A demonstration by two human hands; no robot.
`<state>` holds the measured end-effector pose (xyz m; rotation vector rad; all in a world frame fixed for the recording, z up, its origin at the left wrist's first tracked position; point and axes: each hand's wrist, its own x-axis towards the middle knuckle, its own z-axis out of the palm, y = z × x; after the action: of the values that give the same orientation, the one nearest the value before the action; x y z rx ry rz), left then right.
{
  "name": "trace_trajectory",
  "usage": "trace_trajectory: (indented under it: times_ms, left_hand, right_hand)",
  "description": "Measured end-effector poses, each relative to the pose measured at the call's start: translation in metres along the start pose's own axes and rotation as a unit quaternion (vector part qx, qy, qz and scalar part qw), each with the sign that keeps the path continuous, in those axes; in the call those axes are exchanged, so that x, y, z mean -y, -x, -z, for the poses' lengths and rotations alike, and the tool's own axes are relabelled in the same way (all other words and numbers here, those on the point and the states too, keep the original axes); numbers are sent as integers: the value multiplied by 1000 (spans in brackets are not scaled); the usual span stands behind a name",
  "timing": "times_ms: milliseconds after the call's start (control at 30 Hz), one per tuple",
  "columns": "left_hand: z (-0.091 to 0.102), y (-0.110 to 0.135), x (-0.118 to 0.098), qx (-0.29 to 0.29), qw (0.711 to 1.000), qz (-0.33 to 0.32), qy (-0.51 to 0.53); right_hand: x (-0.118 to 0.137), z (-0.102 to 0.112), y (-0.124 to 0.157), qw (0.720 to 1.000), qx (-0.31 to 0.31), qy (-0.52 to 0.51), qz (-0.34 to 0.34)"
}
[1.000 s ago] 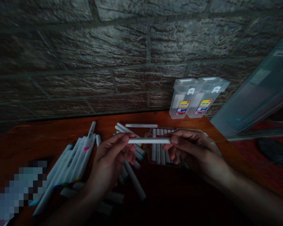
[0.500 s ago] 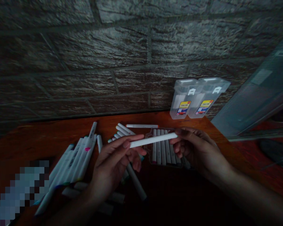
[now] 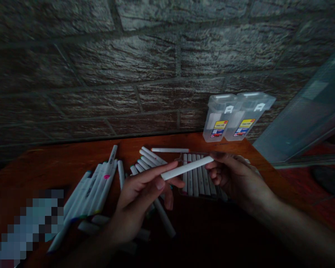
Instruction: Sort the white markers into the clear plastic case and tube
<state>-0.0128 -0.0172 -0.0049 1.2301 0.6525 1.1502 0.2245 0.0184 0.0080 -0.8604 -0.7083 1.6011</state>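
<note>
A white marker (image 3: 187, 168) is held up level over the table, its right end tilted slightly higher. My right hand (image 3: 234, 173) pinches that right end between thumb and fingers. My left hand (image 3: 143, 197) has the left end between its thumb and forefinger, the other fingers loosely curled below. Behind and under the marker lies a clear case (image 3: 181, 191) with several white markers (image 3: 195, 180) side by side in it. Several more markers (image 3: 153, 158) fan out just beyond my left hand, which partly covers them.
On the left lies a row of white markers (image 3: 96, 190) with coloured ends. A single orange-ended marker (image 3: 170, 150) lies near the back. Two clear plastic boxes (image 3: 217, 119) with labels stand upright against the stone wall (image 3: 156, 96). The wooden table (image 3: 58, 149) ends at the right.
The marker's left end has slid out toward my left fingertips, and the marker slants a little more. Both hands stay nearly in place. The whole view has shifted slightly.
</note>
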Motion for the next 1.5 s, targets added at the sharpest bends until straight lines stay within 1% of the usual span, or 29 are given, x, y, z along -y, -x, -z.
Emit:
trace_trajectory:
  times_ms: [167, 233, 367, 567, 667, 800, 867, 1067, 1267, 1400, 1500]
  left_hand:
    - [-3, 1, -4, -20, 995, -31, -88]
    - [-5, 1, -6, -30, 994, -34, -102]
    - [-4, -1, -6, -24, 997, -7, -69]
    - [2, -3, 0, -13, 999, 25, 40]
    - [2, -5, 1, -24, 996, 41, 72]
    - [2, -8, 3, -63, 996, 40, 38]
    - [2, -8, 4, -72, 997, 37, 21]
    - [2, -7, 3, -70, 997, 32, 0]
    - [-4, -6, -5, -49, 998, 14, -46]
    - [-10, -7, -10, -65, 997, 18, -46]
    - [-9, -6, -9, -68, 997, 21, -44]
  right_hand:
    - [-1, 0, -1, 1000, 4, -5, 5]
    - [-1, -1, -1, 1000, 7, -4, 6]
    - [-1, -1, 0, 1000, 6, -3, 10]
    - [-2, 1, 0, 1000, 16, 4, 18]
    - [-1, 1, 2, 998, 27, 31, 43]
    - [1, 0, 5, 989, 49, 90, 103]
    - [2, 0, 6, 985, 56, 108, 121]
    - [0, 2, 4, 984, 56, 112, 125]
    - [2, -1, 4, 984, 50, 113, 127]
    - [2, -1, 5, 982, 54, 120, 133]
    - [2, 0, 6, 979, 55, 136, 138]
